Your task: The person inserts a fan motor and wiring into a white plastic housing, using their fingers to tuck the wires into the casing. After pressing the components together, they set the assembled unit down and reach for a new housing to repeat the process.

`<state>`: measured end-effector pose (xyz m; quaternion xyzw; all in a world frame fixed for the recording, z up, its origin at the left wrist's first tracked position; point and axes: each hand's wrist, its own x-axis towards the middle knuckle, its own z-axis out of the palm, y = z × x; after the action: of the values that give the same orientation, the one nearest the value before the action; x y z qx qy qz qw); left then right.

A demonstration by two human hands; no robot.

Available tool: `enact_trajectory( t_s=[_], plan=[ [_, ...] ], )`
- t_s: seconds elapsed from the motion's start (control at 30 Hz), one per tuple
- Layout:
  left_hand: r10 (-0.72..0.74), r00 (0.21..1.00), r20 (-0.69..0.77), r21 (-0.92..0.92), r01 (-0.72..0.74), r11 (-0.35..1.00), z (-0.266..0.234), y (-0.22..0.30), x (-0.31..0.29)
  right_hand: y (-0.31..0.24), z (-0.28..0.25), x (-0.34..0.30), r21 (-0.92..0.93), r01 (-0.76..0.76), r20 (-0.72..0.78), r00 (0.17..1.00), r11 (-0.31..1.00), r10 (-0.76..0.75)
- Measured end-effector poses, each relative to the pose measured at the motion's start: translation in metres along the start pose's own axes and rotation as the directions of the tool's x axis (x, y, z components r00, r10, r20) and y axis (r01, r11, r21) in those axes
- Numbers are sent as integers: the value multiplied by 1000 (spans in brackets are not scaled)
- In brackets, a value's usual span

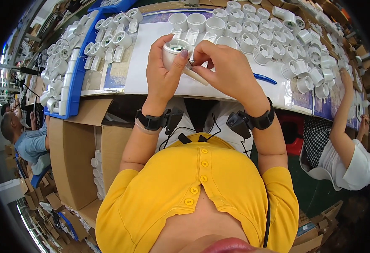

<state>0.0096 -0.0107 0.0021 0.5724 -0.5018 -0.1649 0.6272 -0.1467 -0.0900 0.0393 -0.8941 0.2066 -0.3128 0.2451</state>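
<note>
My left hand (163, 74) is wrapped around a white cup-shaped plastic housing (167, 56) above the table. A small green circuit board (177, 48) shows inside its open top. My left thumb presses near the rim on the right side. My right hand (226, 69) is closed in a pinch right beside the housing. A thin dark strand seems to show at its fingertips, but I cannot make out what they hold. Below the fingers a pale, narrow flat piece (196, 77) slants down to the right; its upper end is hidden.
White paper (140, 67) covers the table. A blue pen-like tool (265, 79) lies right of my right hand. Many white housings (263, 52) stand at the back right. Left, a blue tray (74, 101) holds more; an open cardboard box (77, 156) sits below. People (351, 162) work on both sides.
</note>
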Motion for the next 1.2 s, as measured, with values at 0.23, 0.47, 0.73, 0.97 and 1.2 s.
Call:
enact_trajectory(
  t_s=[0.23,0.47,0.73,0.97,1.2],
  plan=[
    [60,998,5,125,-60,990,-5,-8,-1,6,-1,7,289,-54,68,997,956,36],
    [-242,956,164,-468,291,834,-5,-9,-2,8,-3,9,367,-36,93,996,929,2],
    [-340,911,235,-556,413,721,-6,-5,-1,7,-4,6,267,50,89,993,962,-77],
    [-302,935,185,-464,354,812,-7,-2,0,2,-17,15,174,-89,266,963,981,40],
    [-300,938,177,-338,344,876,-8,-5,-1,-2,-13,23,-149,74,312,950,986,-25]
  ],
)
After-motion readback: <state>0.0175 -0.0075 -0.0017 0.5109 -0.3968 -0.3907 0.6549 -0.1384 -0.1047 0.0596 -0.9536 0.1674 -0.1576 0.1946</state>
